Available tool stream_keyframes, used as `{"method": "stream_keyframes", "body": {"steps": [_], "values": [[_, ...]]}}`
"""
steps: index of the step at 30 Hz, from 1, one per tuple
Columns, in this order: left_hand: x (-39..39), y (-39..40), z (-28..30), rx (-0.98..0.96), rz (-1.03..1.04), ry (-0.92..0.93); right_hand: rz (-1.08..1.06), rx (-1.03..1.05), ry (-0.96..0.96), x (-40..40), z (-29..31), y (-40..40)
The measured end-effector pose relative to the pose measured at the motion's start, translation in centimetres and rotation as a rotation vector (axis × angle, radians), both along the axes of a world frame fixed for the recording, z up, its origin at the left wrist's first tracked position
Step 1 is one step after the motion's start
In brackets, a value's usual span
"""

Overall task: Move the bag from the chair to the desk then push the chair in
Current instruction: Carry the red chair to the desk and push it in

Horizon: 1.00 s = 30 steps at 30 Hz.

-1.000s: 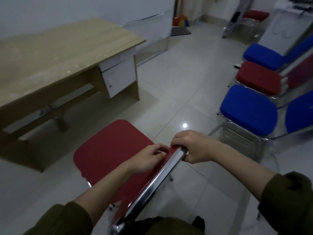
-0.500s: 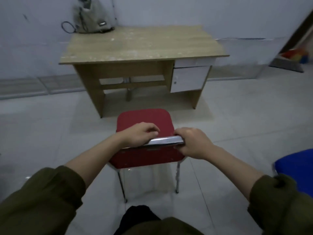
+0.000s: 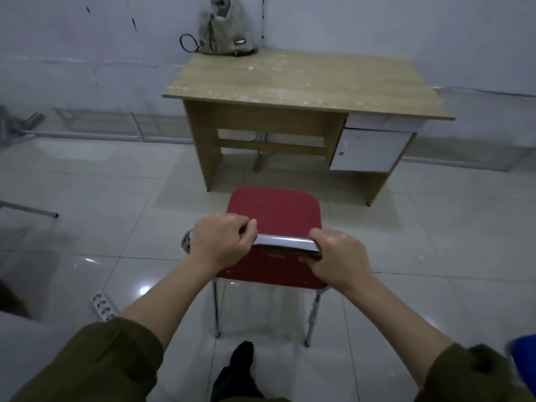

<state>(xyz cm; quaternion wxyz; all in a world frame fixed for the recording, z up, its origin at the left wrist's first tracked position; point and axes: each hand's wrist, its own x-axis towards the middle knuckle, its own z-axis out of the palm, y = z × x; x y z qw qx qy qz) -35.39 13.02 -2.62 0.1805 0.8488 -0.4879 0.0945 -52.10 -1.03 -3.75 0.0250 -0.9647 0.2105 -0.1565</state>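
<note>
A red chair (image 3: 274,211) with chrome legs stands on the tiled floor, facing the wooden desk (image 3: 304,79), its seat front a short way out from the desk's knee space. My left hand (image 3: 222,242) and my right hand (image 3: 338,258) both grip the chrome top bar of the chair's backrest, one at each end. A grey bag (image 3: 226,30) with a dark cord loop sits upright at the desk's far left corner, against the wall. The seat holds nothing.
The desk has a white drawer unit (image 3: 369,149) on its right side. A white power strip (image 3: 103,306) lies on the floor to the left of the chair. A blue chair edge (image 3: 525,361) shows at lower right. My foot (image 3: 242,369) is behind the chair.
The view swung left until the desk is straight ahead, and the chair turned with my hands to face the desk. Both hands kept their grip on the backrest.
</note>
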Motion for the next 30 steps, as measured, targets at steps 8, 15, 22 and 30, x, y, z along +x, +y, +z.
{"method": "stream_keyframes", "body": {"steps": [8,15,22,30], "values": [[3.9,-3.3,-0.5,-0.049,0.061,-0.027,0.061,-0.008,0.041,3.8,-0.3,-4.0],[12.1,-10.0,-0.6,-0.112,0.09,-0.017,0.077,0.076,0.098,12.3,0.5,-10.3],[23.6,-19.5,-0.6,-0.084,0.09,-0.008,0.017,0.127,0.148,23.9,0.6,-19.5],[35.7,-29.3,-0.1,-0.049,0.095,0.059,-0.024,0.139,0.176,36.2,0.7,-29.5]]}}
